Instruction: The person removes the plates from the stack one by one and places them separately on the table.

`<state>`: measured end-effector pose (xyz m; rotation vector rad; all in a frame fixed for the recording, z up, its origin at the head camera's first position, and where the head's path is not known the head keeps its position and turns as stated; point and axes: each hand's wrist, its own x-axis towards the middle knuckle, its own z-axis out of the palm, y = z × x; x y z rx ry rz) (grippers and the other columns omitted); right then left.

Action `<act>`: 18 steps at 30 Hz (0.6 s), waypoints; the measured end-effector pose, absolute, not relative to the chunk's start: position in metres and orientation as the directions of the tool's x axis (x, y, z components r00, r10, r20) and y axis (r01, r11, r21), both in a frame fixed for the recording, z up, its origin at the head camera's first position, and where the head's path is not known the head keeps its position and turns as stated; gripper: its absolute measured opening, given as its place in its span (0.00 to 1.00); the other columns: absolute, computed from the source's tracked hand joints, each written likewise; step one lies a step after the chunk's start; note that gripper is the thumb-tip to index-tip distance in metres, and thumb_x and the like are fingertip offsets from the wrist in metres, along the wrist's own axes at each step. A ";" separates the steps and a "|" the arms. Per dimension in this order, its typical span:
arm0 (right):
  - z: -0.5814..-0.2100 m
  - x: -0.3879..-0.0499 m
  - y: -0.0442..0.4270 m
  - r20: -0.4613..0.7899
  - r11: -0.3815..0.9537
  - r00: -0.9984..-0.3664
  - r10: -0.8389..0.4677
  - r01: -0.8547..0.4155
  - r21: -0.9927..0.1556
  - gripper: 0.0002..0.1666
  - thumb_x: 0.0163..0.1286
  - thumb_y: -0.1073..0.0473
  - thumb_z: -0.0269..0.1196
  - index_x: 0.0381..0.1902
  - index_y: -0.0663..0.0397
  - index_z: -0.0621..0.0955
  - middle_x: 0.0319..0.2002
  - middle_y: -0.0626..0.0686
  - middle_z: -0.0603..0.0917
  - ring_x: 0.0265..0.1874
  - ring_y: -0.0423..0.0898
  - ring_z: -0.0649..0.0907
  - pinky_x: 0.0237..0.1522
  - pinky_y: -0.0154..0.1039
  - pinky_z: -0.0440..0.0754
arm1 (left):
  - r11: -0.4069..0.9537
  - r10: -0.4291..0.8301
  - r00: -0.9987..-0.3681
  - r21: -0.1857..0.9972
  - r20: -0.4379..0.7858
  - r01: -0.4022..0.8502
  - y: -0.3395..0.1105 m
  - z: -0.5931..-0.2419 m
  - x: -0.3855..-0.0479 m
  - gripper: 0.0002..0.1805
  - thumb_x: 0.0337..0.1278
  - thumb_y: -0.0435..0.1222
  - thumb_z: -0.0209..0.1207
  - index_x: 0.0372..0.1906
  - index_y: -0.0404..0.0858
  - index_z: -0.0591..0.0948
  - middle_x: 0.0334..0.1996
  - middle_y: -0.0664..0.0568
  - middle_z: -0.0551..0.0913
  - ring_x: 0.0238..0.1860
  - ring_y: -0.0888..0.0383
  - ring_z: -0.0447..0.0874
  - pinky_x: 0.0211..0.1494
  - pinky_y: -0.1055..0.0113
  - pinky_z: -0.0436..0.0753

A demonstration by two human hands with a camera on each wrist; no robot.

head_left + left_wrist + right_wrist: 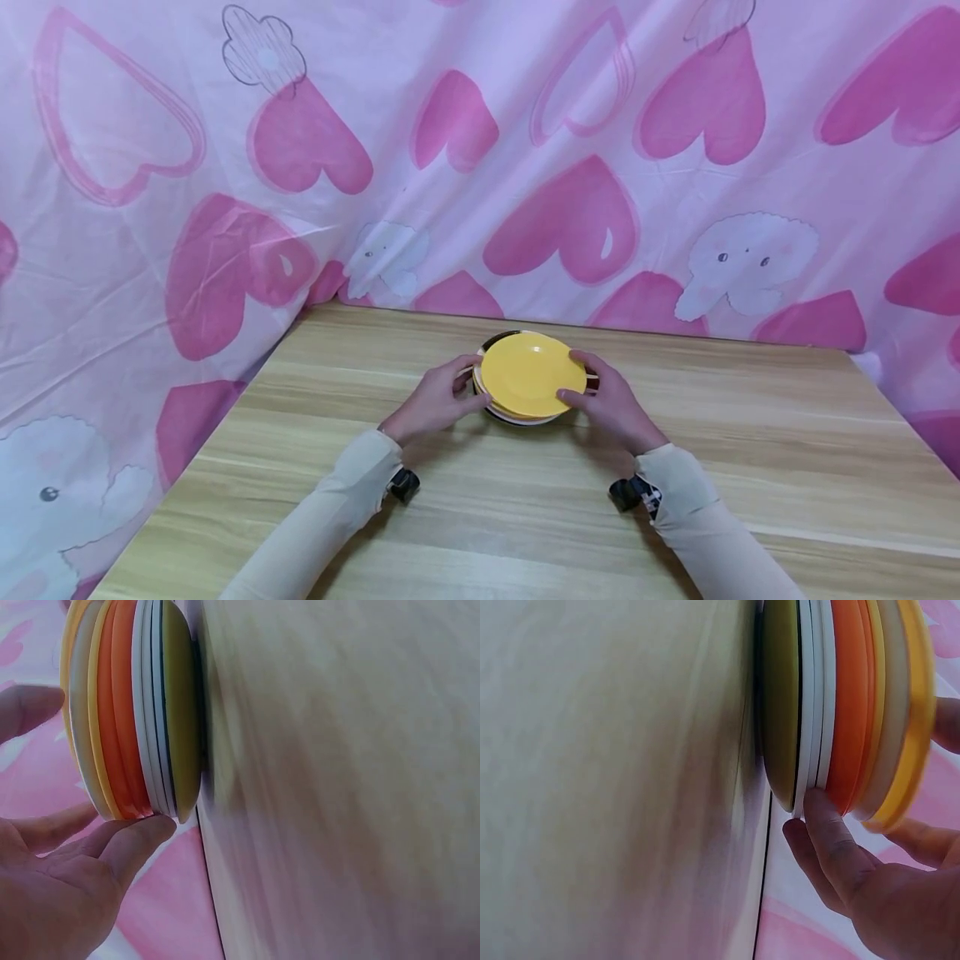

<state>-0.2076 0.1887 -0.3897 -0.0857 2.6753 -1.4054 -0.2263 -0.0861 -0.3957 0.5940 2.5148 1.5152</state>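
Pink heart-print backdrop cloth (pixel 450 200) hangs beyond your fingers, cut off by the top of the head view. Wood-grain table (pixel 480 533) lies below them, its near edge cropped. Your pale sleeves (pixel 322 517) run back from the hands, lower ends out of frame. Stack of plates (pixel 127 682) stands between your two sets of fingers; its underside meets the table in dark shadow, contact unclear. Yellow plate (pixel 532 375) tops it, under your right thumb, hiding most of the rest from above. Left hand (pixel 431 404): fingers and thumb clamped on the stack's left edge. Right hand (pixel 615 404): likewise clamped at the right edge, some fingers tucked out of sight. Edge-on beside your fingertips: orange plates (pixel 124 712), then white plates (pixel 150 712) nearer the table, olive-coloured dish (pixel 181 720) lowest; exact count uncertain. Black wrist devices (pixel 405 485) sit well back from your fingers. Dark striped piece (pixel 592 383) beside your right fingers: mostly covered, cannot identify.
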 end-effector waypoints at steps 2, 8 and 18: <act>-0.390 -0.208 0.189 -0.079 0.575 -0.992 -0.102 0.006 -0.818 0.43 0.69 0.55 0.65 0.77 0.55 0.60 0.73 0.64 0.66 0.63 0.62 0.76 0.62 0.51 0.82 | 0.452 0.401 -0.910 0.842 0.102 0.294 -0.084 -0.394 -0.227 0.30 0.59 0.35 0.67 0.67 0.36 0.74 0.63 0.43 0.80 0.60 0.51 0.81 0.65 0.61 0.81; -0.392 -0.207 0.192 -0.090 0.568 -0.991 -0.099 0.018 -0.823 0.43 0.69 0.55 0.65 0.77 0.54 0.60 0.74 0.63 0.64 0.63 0.61 0.75 0.64 0.51 0.80 | 0.546 0.427 -0.897 0.759 0.111 0.354 -0.082 -0.391 -0.228 0.29 0.61 0.38 0.66 0.67 0.37 0.76 0.34 0.41 0.78 0.33 0.56 0.70 0.32 0.74 0.68; -0.390 -0.208 0.198 -0.112 0.531 -0.990 -0.090 0.047 -0.846 0.43 0.69 0.54 0.65 0.78 0.50 0.61 0.77 0.60 0.62 0.65 0.60 0.76 0.60 0.45 0.83 | 0.620 0.422 -0.903 0.701 0.080 0.352 -0.080 -0.389 -0.228 0.32 0.62 0.41 0.66 0.69 0.35 0.73 0.31 0.37 0.76 0.29 0.61 0.65 0.28 0.74 0.64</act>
